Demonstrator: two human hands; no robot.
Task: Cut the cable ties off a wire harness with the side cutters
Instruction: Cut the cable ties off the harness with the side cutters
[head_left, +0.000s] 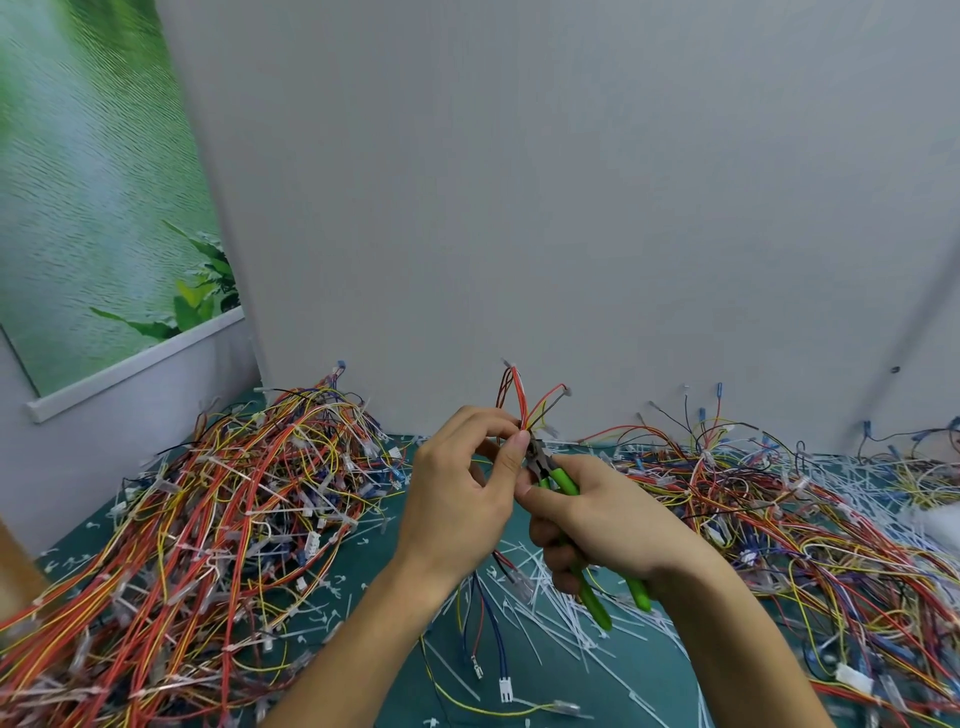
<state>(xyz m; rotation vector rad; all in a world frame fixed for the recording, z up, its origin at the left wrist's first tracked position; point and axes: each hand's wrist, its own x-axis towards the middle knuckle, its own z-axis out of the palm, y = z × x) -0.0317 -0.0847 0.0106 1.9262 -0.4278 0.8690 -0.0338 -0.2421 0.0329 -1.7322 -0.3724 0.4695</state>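
Note:
My left hand (462, 493) pinches a small wire harness (524, 400) of red, orange and yellow wires between thumb and fingertips, holding it up above the table. Its loose ends fan upward; other ends hang below my hands. My right hand (597, 519) grips the green-handled side cutters (563, 480). The dark jaws sit right against the harness at my left fingertips. The cable tie itself is hidden behind my fingers.
A large heap of tied harnesses (208, 519) lies on the left of the green table mat (519, 675). Another spread of wires (805, 519) covers the right. Several cut white cable ties (561, 613) litter the mat below my hands. A grey wall panel (519, 208) stands close behind.

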